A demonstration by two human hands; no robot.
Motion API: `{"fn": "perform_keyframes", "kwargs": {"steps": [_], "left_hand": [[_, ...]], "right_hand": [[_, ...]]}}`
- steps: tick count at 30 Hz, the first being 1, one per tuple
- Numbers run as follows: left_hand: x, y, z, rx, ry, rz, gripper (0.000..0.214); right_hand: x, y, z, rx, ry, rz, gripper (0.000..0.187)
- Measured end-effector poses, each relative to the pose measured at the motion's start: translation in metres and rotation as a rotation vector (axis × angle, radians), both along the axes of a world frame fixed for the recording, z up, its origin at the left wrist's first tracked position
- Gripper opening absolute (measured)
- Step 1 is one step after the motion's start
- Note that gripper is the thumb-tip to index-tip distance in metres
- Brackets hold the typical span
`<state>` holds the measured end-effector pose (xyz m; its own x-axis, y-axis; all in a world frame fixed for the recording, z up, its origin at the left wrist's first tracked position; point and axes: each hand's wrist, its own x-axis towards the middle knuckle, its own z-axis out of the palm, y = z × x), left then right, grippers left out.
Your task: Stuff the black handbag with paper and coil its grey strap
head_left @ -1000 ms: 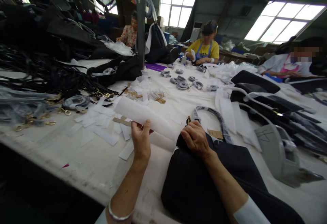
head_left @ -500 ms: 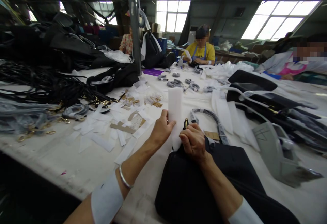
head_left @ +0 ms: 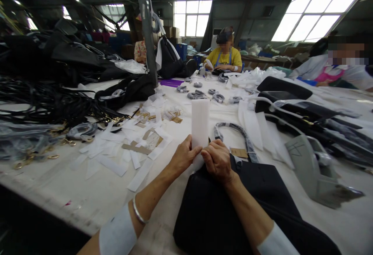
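Note:
My left hand [head_left: 184, 155] pinches the lower end of a white foam sheet [head_left: 199, 123] that stands upright in front of me. My right hand [head_left: 217, 160] is closed beside it, fingers pressed against the same sheet's bottom edge at the top of a black bag [head_left: 221, 204]. The bag lies flat on the white table [head_left: 96, 189] under my right forearm. A wrapped bag handle [head_left: 236, 130] curves just beyond my right hand.
White paper strips and cardboard tags [head_left: 131, 146] litter the table to the left. Black straps with gold clasps [head_left: 52, 107] pile at far left. Black bags [head_left: 303, 109] and a grey bag [head_left: 314, 169] lie to the right. Two people [head_left: 224, 55] work across the table.
The foam sheet swung from slanting leftward to upright. My left hand moved right to meet my right hand at the bag's top, and both now grip the sheet's lower end.

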<state>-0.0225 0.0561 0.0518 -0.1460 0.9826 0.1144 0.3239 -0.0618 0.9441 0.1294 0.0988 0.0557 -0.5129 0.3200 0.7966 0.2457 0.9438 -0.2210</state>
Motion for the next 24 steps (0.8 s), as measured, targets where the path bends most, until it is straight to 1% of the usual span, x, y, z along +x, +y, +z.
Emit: {"fn": "perform_keyframes", "kwargs": {"steps": [3, 5, 7, 11, 14, 17, 19, 21, 22, 24], "left_hand": [[-0.007, -0.010, 0.003, -0.008, 0.132, -0.104, 0.019], [-0.010, -0.015, 0.004, -0.017, 0.156, -0.194, 0.013], [-0.012, -0.019, 0.002, -0.027, 0.162, -0.252, 0.010], [-0.012, -0.019, -0.004, 0.000, 0.271, -0.231, 0.007], [-0.012, -0.016, -0.004, 0.032, 0.422, -0.253, 0.015], [-0.013, -0.011, -0.002, 0.057, 0.549, -0.330, 0.025], [-0.015, -0.007, 0.000, 0.064, 0.576, -0.387, 0.030], [-0.019, -0.003, 0.004, 0.054, 0.554, -0.439, 0.033], [-0.021, -0.002, 0.007, 0.034, 0.530, -0.470, 0.033], [-0.026, -0.001, 0.014, -0.030, 0.461, -0.520, 0.028]], "right_hand": [[0.000, 0.001, 0.000, 0.009, -0.023, -0.025, 0.028], [0.000, 0.003, 0.000, 0.004, -0.027, -0.071, 0.032], [0.000, 0.004, -0.001, -0.012, -0.036, -0.107, 0.034], [0.002, 0.008, -0.006, -0.012, -0.036, -0.147, 0.035], [0.002, 0.010, -0.009, 0.007, -0.030, -0.180, 0.036], [0.001, 0.011, -0.011, 0.021, -0.044, -0.189, 0.036], [0.000, 0.010, -0.012, 0.010, -0.033, -0.189, 0.037], [-0.001, 0.009, -0.013, -0.046, -0.002, -0.193, 0.037], [-0.002, 0.008, -0.013, -0.100, 0.019, -0.194, 0.037], [-0.002, 0.008, -0.013, -0.284, 0.072, -0.185, 0.037]]}}
